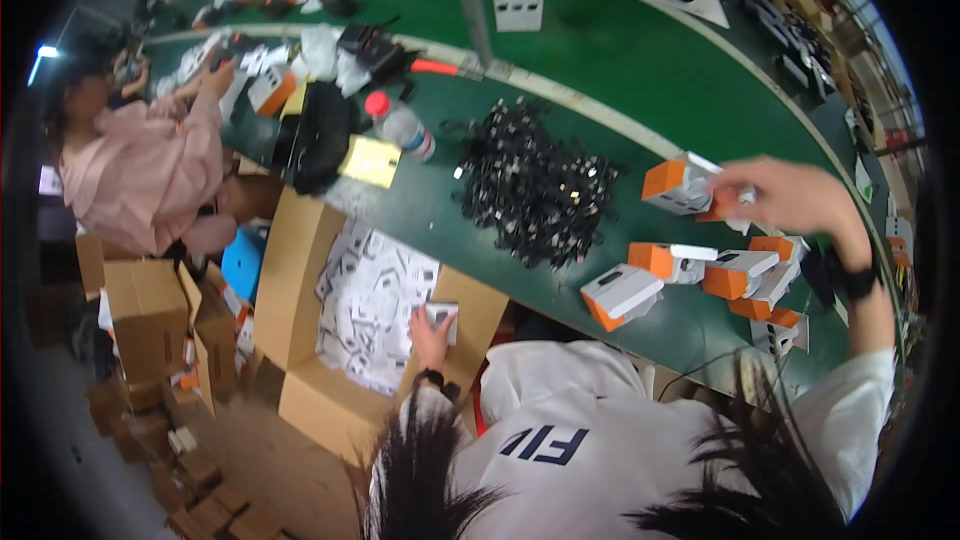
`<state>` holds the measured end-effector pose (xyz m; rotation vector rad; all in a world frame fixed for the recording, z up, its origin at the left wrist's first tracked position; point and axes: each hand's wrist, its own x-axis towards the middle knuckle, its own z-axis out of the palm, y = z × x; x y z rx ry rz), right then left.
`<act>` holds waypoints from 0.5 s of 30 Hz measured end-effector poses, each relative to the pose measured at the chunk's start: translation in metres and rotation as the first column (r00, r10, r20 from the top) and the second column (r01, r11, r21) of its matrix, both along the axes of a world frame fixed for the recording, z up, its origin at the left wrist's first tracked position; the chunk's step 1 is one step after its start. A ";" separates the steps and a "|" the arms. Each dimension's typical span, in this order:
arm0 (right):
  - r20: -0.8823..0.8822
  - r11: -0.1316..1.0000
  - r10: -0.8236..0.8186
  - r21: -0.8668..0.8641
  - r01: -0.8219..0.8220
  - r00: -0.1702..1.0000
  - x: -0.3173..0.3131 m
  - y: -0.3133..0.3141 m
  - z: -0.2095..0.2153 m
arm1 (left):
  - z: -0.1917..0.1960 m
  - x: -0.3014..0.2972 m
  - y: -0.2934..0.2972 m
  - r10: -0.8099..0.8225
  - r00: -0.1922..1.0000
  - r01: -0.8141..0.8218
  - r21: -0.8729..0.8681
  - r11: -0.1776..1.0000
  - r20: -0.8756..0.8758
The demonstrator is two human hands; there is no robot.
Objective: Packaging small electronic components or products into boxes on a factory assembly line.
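Note:
My left hand reaches into an open cardboard carton, its fingers closed around a small printed leaflet by the carton's right wall. Many loose leaflets cover the carton's inside. On the right, my right hand is at an orange and white box with its flap up. Motion blurs its fingers, so I cannot tell whether they grip anything. Several more orange and white boxes stand in a group below that hand, some with raised flaps.
A heap of short black cables lies mid-table. Behind the carton are a red-capped bottle, a yellow paper pad and a black bag. A metal post rises beyond. A co-worker in pink sits left, near stacked cartons.

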<state>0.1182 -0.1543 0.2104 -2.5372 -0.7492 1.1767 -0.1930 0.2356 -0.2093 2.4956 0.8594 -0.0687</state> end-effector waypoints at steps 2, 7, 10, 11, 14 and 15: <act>0.033 0.979 0.076 -0.192 -0.068 0.997 0.050 0.033 -0.003 | 0.009 0.004 0.009 0.179 0.944 -0.061 -0.385 0.921 0.277; 0.115 0.948 -0.085 -0.298 0.116 0.990 0.168 0.105 -0.061 | 0.006 0.006 0.031 0.629 0.725 -0.531 -0.354 0.770 0.280; 0.494 0.998 0.002 0.054 -0.032 0.870 0.234 0.115 -0.146 | -0.006 -0.002 0.042 0.741 0.632 -0.609 -0.445 0.657 0.229; 0.531 0.985 -0.070 0.172 -0.027 0.845 0.258 0.103 -0.177 | -0.069 -0.030 0.065 0.723 0.656 -0.581 -0.469 0.666 0.215; 0.546 0.975 -0.169 0.216 0.057 0.821 0.259 0.175 -0.205 | -0.110 -0.098 0.089 0.745 0.542 -0.633 -0.394 0.667 0.390; 0.537 0.960 -0.194 0.275 0.047 0.821 0.257 0.212 -0.207 | -0.116 -0.157 0.123 0.618 0.643 -0.582 -0.235 0.778 0.452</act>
